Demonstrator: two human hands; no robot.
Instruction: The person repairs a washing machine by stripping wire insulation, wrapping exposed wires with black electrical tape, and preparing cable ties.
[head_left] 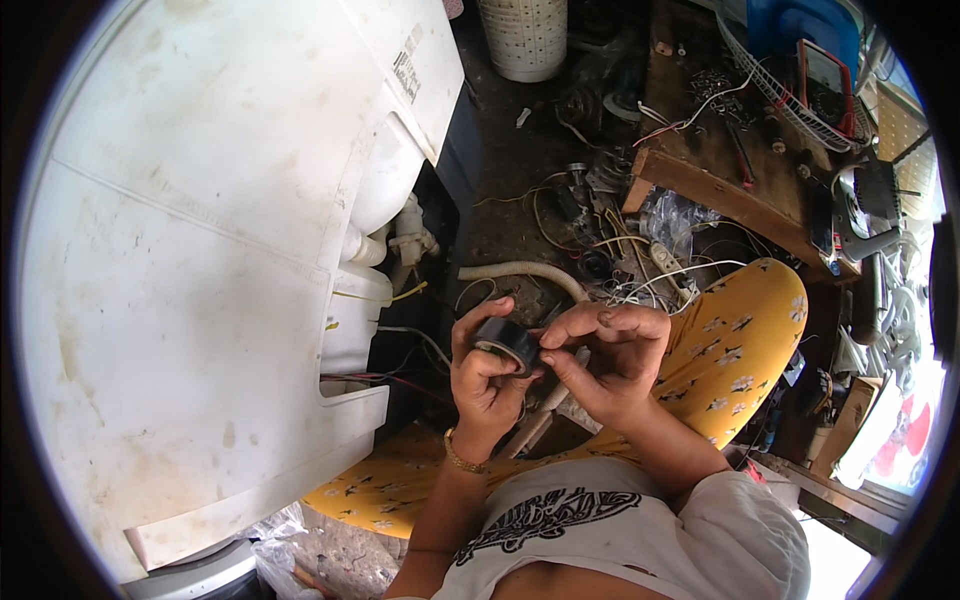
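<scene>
A roll of black electrical tape is in my left hand, with the fingers closed around it and its hollow core facing partly up. Against the roll's right side, my right hand pinches with thumb and forefinger at the tape's edge; its other fingers curl loosely. The exact bit of tape between those fingertips is too small to make out. To the left stands a large white plastic appliance housing, with white pipe fittings and thin wires showing at its open side.
A pale hose and tangled wires with a white power strip lie on the floor beyond my hands. At the right, a low wooden bench bears screws, a wire basket and a red-edged multimeter. A perforated white bin stands behind.
</scene>
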